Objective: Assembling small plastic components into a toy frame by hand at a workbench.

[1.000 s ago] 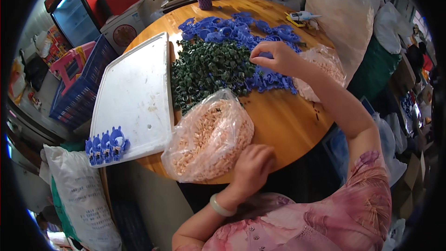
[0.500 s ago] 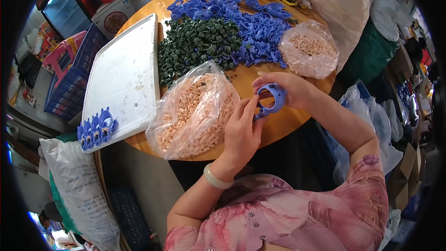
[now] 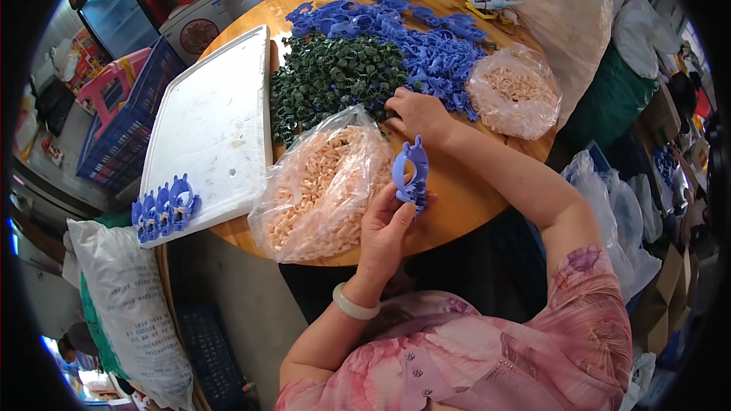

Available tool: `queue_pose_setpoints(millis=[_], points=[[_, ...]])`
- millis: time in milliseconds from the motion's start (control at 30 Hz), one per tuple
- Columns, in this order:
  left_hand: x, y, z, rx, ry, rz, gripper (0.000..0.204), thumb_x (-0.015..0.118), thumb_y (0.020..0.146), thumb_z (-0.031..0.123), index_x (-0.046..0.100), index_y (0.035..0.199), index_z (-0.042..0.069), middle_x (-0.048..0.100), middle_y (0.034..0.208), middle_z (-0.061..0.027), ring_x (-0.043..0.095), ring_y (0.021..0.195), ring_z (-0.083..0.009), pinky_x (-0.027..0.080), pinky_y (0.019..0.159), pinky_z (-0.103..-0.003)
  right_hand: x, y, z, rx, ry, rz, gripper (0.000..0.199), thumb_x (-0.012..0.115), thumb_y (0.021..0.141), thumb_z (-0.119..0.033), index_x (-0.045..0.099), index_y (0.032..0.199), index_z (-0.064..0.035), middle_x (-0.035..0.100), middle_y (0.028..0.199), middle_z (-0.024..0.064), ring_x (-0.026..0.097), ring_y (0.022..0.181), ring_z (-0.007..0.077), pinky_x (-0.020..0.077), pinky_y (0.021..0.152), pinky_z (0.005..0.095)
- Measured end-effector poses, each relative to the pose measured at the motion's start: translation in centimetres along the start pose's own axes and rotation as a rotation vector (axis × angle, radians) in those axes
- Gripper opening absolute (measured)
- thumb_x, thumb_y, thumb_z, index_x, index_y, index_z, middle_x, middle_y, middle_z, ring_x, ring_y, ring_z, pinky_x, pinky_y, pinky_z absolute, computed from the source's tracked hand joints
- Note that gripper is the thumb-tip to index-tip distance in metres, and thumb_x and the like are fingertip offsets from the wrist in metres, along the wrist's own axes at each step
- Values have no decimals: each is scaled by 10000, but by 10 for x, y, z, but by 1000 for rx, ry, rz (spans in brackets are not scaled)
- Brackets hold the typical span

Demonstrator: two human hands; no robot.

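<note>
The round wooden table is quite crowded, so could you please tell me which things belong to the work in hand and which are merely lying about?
In use:
- blue plastic piece, in the left hand
- dark green pieces, under the right hand
- pile of blue pieces
- near bag of pale pieces
- white board with finished blue row

Lying about:
- far bag of pale pieces
- blue crate
- white sack

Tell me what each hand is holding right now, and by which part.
The left hand holds a blue plastic ring piece by its lower end, upright. The right hand rests at the dark green pieces; whether it grips one cannot be told.
</note>
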State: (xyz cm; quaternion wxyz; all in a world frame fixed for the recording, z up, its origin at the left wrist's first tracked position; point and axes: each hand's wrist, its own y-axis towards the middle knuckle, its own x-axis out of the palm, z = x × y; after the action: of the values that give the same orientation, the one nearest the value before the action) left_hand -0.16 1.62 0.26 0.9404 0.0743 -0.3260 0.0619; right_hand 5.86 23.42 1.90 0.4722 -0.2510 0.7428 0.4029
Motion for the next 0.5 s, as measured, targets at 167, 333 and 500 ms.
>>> queue_pose_setpoints(millis=[167,333,500], points=[[-7,1,1,25,-162,4,363,465,937,43,428,1291,-27,579,1139,-140,591,1049,-265,434,961,-371,-15,-14,3,-120,92,-93,148,607,786,-165,627,889,-60,578,921,106,604,858,305,504,717,400],[-7,3,5,39,-218,19,368,481,938,71,425,1285,-37,577,1131,-154,591,1038,-272,441,956,-385,-41,-52,1,-412,-120,-126,54,585,734,-113,582,777,-81,542,841,73,605,810,255,503,654,355],[-7,5,6,43,-223,19,351,486,939,83,445,1268,-31,580,1129,-162,592,1039,-278,449,955,-402,-51,-77,-17,-425,-181,-164,113,584,716,-109,583,828,-93,525,840,70,602,805,246,503,633,351]])
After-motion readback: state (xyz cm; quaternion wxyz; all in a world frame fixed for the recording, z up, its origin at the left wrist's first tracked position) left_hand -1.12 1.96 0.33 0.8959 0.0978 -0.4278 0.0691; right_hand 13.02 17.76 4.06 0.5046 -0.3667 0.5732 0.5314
